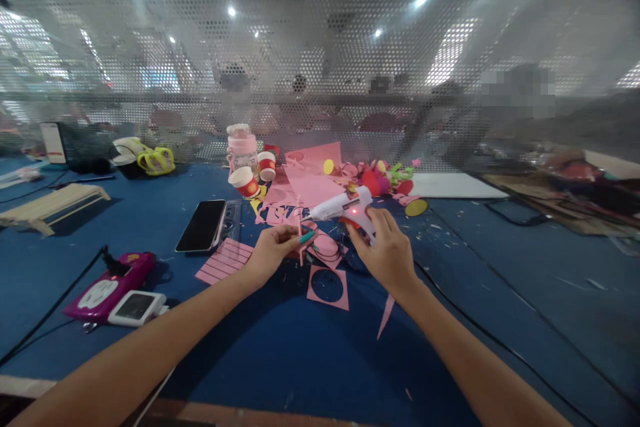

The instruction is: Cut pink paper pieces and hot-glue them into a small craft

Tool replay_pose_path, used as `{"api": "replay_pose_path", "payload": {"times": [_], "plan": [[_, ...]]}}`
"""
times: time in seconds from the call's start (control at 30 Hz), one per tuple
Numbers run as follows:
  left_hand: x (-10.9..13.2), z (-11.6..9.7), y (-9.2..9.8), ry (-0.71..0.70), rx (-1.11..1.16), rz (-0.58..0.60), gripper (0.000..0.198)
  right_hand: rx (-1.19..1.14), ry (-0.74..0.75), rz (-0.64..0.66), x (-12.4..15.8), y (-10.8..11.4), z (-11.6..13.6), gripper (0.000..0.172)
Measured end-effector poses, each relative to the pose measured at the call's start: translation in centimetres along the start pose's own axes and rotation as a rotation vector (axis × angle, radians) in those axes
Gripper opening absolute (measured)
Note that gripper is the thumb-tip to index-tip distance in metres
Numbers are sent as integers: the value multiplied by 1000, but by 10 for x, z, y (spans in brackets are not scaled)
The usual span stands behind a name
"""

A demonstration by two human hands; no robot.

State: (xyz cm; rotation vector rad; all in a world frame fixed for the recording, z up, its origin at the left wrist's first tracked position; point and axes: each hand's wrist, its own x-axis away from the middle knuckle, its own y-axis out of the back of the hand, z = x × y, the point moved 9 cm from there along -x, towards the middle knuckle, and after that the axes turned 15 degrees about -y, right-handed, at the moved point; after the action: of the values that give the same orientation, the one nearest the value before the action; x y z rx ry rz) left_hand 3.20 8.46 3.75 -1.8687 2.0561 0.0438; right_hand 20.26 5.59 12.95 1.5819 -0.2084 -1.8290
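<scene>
My right hand (387, 247) is wrapped round the handle of a white hot glue gun (337, 205), whose small red light is lit. The gun's nozzle points left, at or very near the upper part of a thin pink foam strip (301, 255). That strip stands nearly upright between the pinched fingers of my left hand (275, 250). Something teal (307, 237) shows at those fingertips; I cannot tell whether it is a fingernail or a separate piece. Under the hands lie pink foam offcuts, among them a square with a round hole (313, 292).
Left of my hands are a phone (202, 227), a lined pink sheet (220, 262) and a purple power strip (113, 287) with a white charger. Paper cups (244, 181), a bottle (242, 147) and colourful scraps (380, 180) stand behind. A black cable (480, 333) runs along the right.
</scene>
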Motion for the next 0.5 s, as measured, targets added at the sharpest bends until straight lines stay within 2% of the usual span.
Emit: {"api": "replay_pose_path", "payload": {"times": [0.5], "plan": [[-1, -1, 0, -7, 18, 3, 31, -13, 11, 8, -1, 3, 1, 25]]}}
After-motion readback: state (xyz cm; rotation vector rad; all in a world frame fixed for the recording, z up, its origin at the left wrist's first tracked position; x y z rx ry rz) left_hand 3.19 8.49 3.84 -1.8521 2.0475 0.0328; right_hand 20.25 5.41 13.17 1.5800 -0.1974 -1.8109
